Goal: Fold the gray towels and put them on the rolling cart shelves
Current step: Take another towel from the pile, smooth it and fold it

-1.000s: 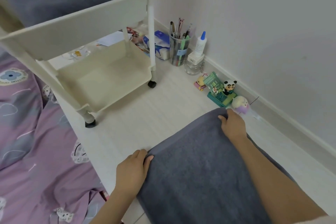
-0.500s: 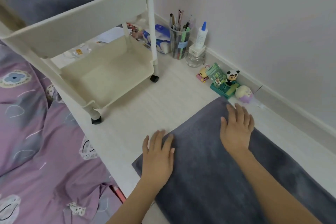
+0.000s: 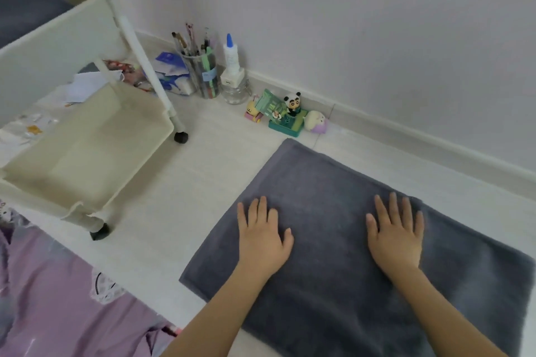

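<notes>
- Gray towel lies spread on the floor, and both hands press flat on it with straight, spread fingers: left hand, right hand.
- Rolling cart stands left of the towel, its bottom shelf bare.
- Small toys sit just beyond the towel's far corner.
- Risk: lifting that far edge carelessly could sweep the toys over or skew the fold.

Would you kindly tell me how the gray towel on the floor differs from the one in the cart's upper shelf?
The gray terry towel on the floor lies spread flat under both hands; the gray towel in the cream cart's upper shelf sits bunched, untouched. The floor towel is almost wholly in view; the shelf towel is partly hidden. Both are gray.
</notes>
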`<move>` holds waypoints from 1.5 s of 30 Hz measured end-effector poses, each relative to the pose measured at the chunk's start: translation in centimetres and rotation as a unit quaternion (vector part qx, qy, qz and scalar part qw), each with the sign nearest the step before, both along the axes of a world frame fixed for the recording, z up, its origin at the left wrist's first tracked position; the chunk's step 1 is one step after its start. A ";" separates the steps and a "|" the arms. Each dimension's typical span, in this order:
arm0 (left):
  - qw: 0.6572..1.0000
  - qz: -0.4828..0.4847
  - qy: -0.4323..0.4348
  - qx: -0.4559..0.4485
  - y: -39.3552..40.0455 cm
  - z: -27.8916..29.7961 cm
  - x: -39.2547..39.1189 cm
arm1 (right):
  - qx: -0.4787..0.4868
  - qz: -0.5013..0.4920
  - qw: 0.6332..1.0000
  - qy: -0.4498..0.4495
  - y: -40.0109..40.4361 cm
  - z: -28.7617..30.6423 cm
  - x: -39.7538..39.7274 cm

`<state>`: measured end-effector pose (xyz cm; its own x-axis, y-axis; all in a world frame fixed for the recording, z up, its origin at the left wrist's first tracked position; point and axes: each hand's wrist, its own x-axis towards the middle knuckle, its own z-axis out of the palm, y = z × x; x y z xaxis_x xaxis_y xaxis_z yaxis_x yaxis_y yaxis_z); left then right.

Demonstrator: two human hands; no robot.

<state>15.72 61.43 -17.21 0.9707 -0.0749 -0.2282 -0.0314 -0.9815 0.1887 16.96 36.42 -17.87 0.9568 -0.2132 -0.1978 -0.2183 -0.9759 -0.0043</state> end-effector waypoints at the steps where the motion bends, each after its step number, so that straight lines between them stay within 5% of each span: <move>1: 0.999 -0.032 -0.010 -0.013 -1.2 0.5 0.5 | 0.003 0.024 1.000 -0.017 0.9 0.2 -1.0; 4: 0.990 -0.142 -0.010 -0.004 -3.2 -0.3 1.5 | 0.013 0.075 0.997 0.003 2.1 -0.8 -5.5; 8: 0.993 -0.099 0.026 0.053 -3.2 -2.0 0.9 | 0.042 -0.091 0.995 0.010 -2.6 -1.7 -8.6; 12: 0.992 -0.058 0.050 0.102 -4.9 0.2 -0.8 | 0.043 -0.148 0.988 -0.022 -5.2 -1.0 -9.3; 16: 0.993 -0.105 0.003 0.045 -7.3 0.7 0.1 | 0.075 -0.282 0.951 -0.102 -10.0 -0.1 -9.3; 19: 0.982 -0.186 -0.011 -0.015 -9.9 -0.8 1.4 | 0.123 -0.410 0.897 -0.110 -13.5 1.0 -8.6; 23: 0.984 -0.177 -0.019 0.017 -12.6 -2.6 1.6 | 0.296 -0.459 0.829 -0.120 -15.5 2.0 -7.9; 25: 0.986 -0.160 -0.032 0.025 -13.1 -3.0 1.3 | 0.441 -0.472 0.752 -0.134 -16.0 2.4 -8.1; 28: 0.987 -0.154 -0.042 0.029 -13.1 -3.2 1.2 | 0.637 -0.492 0.578 -0.132 -16.9 3.0 -8.1; 32: 0.986 -0.146 -0.070 0.027 -13.1 -3.6 1.3 | 0.717 -0.470 0.509 -0.080 -18.3 3.7 -7.3; 34: 0.986 -0.146 -0.075 0.029 -13.0 -3.9 1.3 | 0.721 -0.469 0.509 -0.039 -18.7 4.1 -6.8; 38: 0.985 -0.146 -0.087 0.029 -13.2 -4.1 1.5 | 0.653 -0.489 0.579 -0.002 -20.5 5.5 -6.2; 42: 0.983 -0.155 -0.089 0.036 -13.2 -4.3 1.5 | 0.437 -0.467 0.761 -0.107 -20.9 4.8 -5.7; 45: 0.984 -0.152 -0.084 0.043 -13.3 -4.5 1.5 | 0.311 -0.437 0.831 -0.147 -19.5 3.3 -5.9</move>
